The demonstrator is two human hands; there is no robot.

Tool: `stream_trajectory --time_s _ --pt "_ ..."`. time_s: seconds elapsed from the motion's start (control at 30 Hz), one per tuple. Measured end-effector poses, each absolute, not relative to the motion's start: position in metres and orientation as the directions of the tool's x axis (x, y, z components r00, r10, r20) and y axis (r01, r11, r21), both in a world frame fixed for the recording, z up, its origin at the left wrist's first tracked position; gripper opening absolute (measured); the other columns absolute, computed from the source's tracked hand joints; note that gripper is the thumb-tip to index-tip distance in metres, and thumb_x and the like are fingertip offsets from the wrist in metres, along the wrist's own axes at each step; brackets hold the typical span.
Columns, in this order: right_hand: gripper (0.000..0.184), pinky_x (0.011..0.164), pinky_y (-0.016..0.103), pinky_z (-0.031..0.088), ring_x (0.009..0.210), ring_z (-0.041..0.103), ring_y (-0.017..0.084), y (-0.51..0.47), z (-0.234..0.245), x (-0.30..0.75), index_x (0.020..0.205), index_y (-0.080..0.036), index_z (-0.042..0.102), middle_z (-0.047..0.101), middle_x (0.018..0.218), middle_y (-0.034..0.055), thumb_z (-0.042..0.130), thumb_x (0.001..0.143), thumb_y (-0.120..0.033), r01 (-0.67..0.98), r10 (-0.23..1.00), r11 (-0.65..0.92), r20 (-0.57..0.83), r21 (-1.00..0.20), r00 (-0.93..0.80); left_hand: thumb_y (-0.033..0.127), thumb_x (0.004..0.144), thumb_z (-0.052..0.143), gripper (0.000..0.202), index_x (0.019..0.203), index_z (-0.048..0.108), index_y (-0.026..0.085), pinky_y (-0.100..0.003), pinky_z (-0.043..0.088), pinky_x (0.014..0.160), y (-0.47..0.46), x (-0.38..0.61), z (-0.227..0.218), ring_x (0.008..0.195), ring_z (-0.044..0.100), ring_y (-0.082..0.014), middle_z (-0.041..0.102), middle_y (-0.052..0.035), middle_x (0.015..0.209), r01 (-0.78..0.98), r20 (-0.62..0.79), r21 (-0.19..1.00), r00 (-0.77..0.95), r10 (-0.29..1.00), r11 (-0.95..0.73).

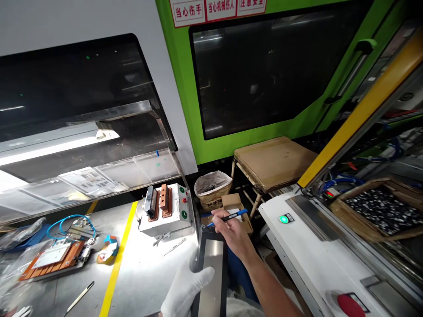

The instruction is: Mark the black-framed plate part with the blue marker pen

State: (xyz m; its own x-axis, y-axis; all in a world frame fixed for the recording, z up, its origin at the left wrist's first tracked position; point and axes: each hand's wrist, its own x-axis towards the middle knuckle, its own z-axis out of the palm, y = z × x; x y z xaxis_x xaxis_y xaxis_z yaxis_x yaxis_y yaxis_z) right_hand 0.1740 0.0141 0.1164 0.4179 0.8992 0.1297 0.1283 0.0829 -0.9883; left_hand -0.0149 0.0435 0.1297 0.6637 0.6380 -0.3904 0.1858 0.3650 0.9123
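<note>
My left hand (183, 284), in a white glove, grips a long dark-framed panel (213, 255) with a silver metallic middle. Its thumb lies across the panel's face. Bare and at the panel's far end, my right hand (234, 235) pinches a blue and black marker pen (235, 215). The pen slants, with its lower left end close to the panel's top edge; I cannot tell whether it touches. Left of the panel, a white control box (165, 226) carries a black block (151, 201) and a copper-brown block (164, 198).
A metal table (139, 277) with a yellow stripe holds tweezers (175, 246), a tape roll (108, 250), a knife-like tool (79, 298) and an orange-brown fixture (59, 257). Rightward stand a white machine (317, 273) and a carton of small parts (373, 233). A lined sack (213, 193) sits behind.
</note>
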Motion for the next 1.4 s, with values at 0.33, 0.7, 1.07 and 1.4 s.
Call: stream_trajectory --time_s 0.33,0.7,1.07,1.4 --pt "0.036 0.079 0.030 0.051 0.086 0.062 0.020 0.002 0.103 0.175 0.101 -0.021 0.066 0.066 0.089 0.0047 0.055 0.095 -0.054 0.011 0.796 0.071 0.064 -0.997 0.602 0.034 0.082 0.076 0.058 0.135 0.056 0.021 -0.033 0.055 0.098 0.043 -0.013 0.130 0.120 0.065 -0.0280 0.069 -0.0099 0.134 0.076 -0.407 0.884 0.613 0.677 0.461" --pt "0.018 0.086 0.030 0.056 0.112 0.063 0.023 -0.099 0.082 0.145 0.090 -0.025 0.067 0.067 0.114 0.0088 0.052 0.098 -0.032 0.294 0.847 0.073 0.215 -0.953 0.486 0.026 0.077 0.079 0.039 0.113 0.066 0.020 -0.032 0.063 0.081 0.052 0.003 0.134 0.091 0.075 -0.0213 0.078 -0.0054 0.099 -0.372 -0.555 0.752 0.087 0.827 0.544" --pt "0.015 0.086 0.027 0.054 0.106 0.065 0.020 -0.096 0.083 0.137 0.091 -0.025 0.065 0.069 0.108 0.0064 0.052 0.098 -0.026 0.382 0.819 0.118 0.307 -0.917 0.485 0.025 0.078 0.079 0.042 0.118 0.067 0.020 -0.028 0.064 0.078 0.046 -0.005 0.126 0.093 0.075 -0.0181 0.078 -0.0054 0.107 -0.371 -0.616 0.716 0.063 0.785 0.592" --pt "0.020 0.084 0.030 0.056 0.089 0.068 0.017 -0.097 0.092 0.119 0.108 -0.027 0.067 0.072 0.094 0.0014 0.062 0.092 -0.016 0.258 0.904 0.306 0.364 -0.917 0.223 0.016 0.084 0.071 0.012 0.094 0.063 0.019 -0.017 0.058 0.061 0.048 -0.007 0.133 0.072 0.073 -0.0105 0.076 0.0003 0.084 -0.449 -0.556 0.735 0.033 0.831 0.509"
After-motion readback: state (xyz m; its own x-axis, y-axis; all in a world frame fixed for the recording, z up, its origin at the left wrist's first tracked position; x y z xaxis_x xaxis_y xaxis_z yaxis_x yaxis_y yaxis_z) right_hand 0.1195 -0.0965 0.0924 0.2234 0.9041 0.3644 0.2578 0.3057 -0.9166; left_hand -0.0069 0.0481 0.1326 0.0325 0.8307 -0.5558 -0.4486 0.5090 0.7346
